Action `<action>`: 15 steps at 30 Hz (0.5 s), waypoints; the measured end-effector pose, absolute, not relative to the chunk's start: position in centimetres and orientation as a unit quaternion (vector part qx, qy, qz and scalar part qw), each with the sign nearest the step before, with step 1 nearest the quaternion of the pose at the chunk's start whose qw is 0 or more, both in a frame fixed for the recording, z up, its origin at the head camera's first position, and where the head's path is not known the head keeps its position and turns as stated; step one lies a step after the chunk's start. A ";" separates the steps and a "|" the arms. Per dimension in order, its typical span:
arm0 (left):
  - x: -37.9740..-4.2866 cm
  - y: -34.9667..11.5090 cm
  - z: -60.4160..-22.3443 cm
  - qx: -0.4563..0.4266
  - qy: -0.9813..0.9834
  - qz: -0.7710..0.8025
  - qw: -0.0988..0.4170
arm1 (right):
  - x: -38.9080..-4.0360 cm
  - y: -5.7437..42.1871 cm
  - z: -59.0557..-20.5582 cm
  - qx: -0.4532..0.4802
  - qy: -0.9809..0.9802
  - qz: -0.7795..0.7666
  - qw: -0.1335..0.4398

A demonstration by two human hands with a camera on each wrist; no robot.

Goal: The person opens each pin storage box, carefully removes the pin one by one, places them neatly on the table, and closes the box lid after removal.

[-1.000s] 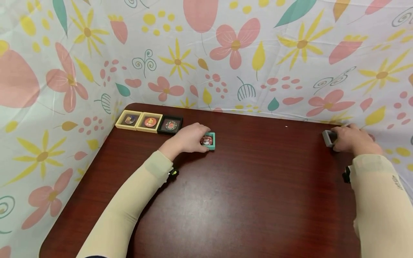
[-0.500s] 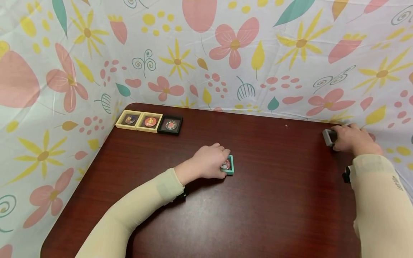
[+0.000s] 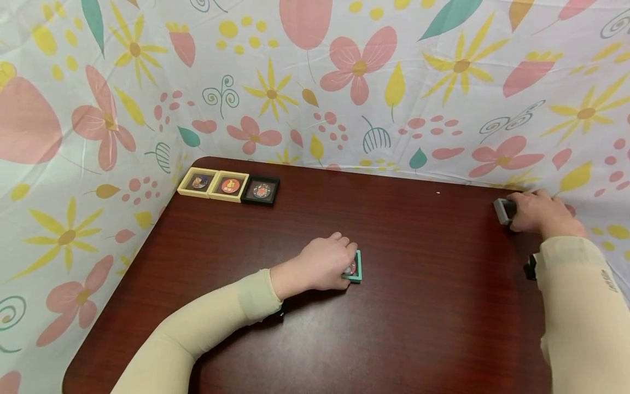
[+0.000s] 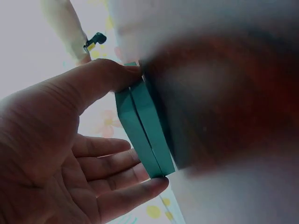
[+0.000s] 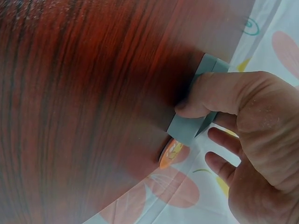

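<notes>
My left hand [image 3: 325,264] pinches a small square teal display frame [image 3: 359,268] over the middle of the table. A round red-and-white badge shows inside it, partly hidden by the fingers. In the left wrist view the thumb and a fingertip grip opposite edges of the teal frame [image 4: 147,126], which has a seam along its side. At the table's far right, my right hand [image 3: 538,213] holds a grey frame [image 3: 501,212] between thumb and fingers. Close below this grey frame [image 5: 186,129], the right wrist view shows an orange round badge [image 5: 171,155] by the table edge.
In the back left corner two pale yellow frames, the outer one [image 3: 188,191] and the inner one [image 3: 225,196], stand side by side with a black frame [image 3: 258,202], each holding a round badge. A flower-patterned cloth [image 3: 295,71] hangs behind the dark wooden table [image 3: 418,328].
My left hand has carried the teal frame from beside the black frame toward the right and nearer to me, slowing lately. The right hand and grey frame stay in place.
</notes>
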State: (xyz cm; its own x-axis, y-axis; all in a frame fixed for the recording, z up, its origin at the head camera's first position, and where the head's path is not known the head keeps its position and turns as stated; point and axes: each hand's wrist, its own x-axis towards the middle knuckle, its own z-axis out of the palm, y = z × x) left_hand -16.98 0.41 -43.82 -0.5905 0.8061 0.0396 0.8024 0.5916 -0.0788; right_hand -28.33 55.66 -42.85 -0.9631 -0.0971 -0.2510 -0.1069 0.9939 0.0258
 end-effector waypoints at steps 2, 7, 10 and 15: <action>-16.8 0.4 -43.9 -0.452 -0.891 0.024 0.041 | -28.3 55.7 -42.9 -0.052 0.990 0.020 0.126; -16.6 0.4 -44.2 -0.460 -0.887 0.021 0.044 | -28.4 56.0 -43.0 -0.057 0.990 0.024 0.125; -16.5 0.4 -44.2 -0.466 -0.883 0.019 0.041 | -28.4 56.3 -43.3 -0.059 0.990 0.026 0.123; -16.4 0.4 -44.3 -0.467 -0.883 0.018 0.044 | -28.4 56.7 -43.7 -0.063 0.991 0.028 0.111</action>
